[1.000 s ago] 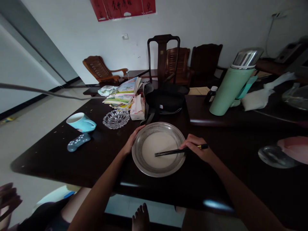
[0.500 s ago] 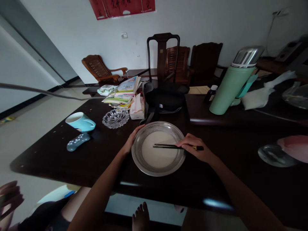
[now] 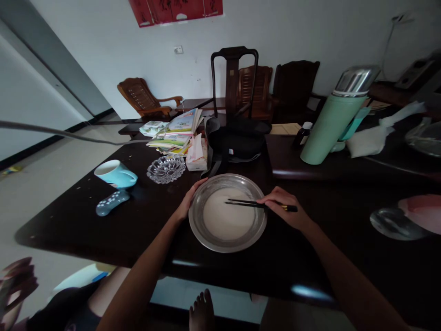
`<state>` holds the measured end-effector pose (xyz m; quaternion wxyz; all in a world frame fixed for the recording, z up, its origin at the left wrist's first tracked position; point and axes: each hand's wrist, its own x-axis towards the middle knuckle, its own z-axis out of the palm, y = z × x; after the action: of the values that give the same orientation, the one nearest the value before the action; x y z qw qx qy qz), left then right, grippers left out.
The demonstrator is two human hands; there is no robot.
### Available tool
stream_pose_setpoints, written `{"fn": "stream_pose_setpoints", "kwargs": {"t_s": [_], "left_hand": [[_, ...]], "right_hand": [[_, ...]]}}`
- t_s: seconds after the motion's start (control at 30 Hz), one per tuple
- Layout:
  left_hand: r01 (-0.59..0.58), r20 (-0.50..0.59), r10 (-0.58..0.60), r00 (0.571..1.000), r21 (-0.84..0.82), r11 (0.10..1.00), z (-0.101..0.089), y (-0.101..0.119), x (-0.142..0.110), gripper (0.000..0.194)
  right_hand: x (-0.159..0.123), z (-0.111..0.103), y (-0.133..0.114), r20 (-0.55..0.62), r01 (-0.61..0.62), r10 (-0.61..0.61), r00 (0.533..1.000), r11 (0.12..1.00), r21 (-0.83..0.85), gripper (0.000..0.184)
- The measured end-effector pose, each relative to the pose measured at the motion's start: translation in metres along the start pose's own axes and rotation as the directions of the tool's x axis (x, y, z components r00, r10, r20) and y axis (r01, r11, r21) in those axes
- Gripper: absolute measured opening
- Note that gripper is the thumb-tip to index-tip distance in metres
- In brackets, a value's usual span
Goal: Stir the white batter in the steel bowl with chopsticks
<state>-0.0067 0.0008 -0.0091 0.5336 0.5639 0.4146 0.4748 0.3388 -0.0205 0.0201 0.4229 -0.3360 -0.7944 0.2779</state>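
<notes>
A round metal basin [image 3: 206, 239] with pale white batter [image 3: 227, 220] sits on the dark table [image 3: 103, 230] in front of me. My right hand [image 3: 287, 212] is closed on a pair of black chopsticks [image 3: 246, 203], whose tips lie over the upper part of the batter. My left hand [image 3: 188, 202] rests against the basin's left rim with the fingers curved along it.
A blue mug [image 3: 115, 174], a spotted remote [image 3: 112, 202], a glass ashtray [image 3: 166, 169], a tissue pack [image 3: 197, 154], stacked books [image 3: 175, 131], a black bag [image 3: 237, 140] and a green thermos [image 3: 332, 122] stand behind the basin. Wooden chairs [image 3: 234, 82] line the wall. Another person's hand [image 3: 14, 280] shows at the lower left.
The chopsticks have swung from the lower part of the batter up toward its far side, and my right hand has shifted slightly upward. My left hand stays on the rim.
</notes>
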Motion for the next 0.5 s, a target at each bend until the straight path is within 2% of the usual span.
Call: {"fn": "stream_pose_setpoints", "kwargs": {"t_s": [0.1,0.17,0.3,0.37,0.43,0.5], "left_hand": [[0.005,0.016,-0.005,1.0,-0.018,1.0,0.0,-0.001,0.0,0.061],[0.004,0.011,-0.004,1.0,-0.019,1.0,-0.001,-0.002,0.001,0.06],[-0.013,-0.005,0.013,1.0,-0.001,1.0,-0.002,-0.004,0.001,0.061],[-0.014,-0.003,0.014,1.0,0.001,1.0,-0.003,-0.004,0.001,0.061],[-0.012,0.011,0.012,1.0,-0.003,1.0,-0.002,-0.003,0.001,0.06],[-0.013,0.02,0.013,1.0,-0.008,1.0,-0.002,-0.003,0.001,0.06]], "right_hand": [[0.0,-0.007,0.002,-0.09,-0.031,0.033,0.995,0.999,0.03,0.029],[0.0,-0.006,0.0,-0.052,-0.018,0.021,0.998,0.998,0.058,0.032],[0.001,0.001,-0.004,0.084,0.044,-0.046,0.995,0.999,0.027,0.02],[0.001,-0.002,-0.005,0.049,0.035,-0.034,0.998,0.999,-0.007,0.02],[0.001,-0.008,-0.004,-0.029,-0.012,0.011,1.0,1.0,-0.016,0.027],[0.001,-0.01,-0.004,-0.046,-0.04,0.041,0.998,0.999,0.017,0.035]]}}
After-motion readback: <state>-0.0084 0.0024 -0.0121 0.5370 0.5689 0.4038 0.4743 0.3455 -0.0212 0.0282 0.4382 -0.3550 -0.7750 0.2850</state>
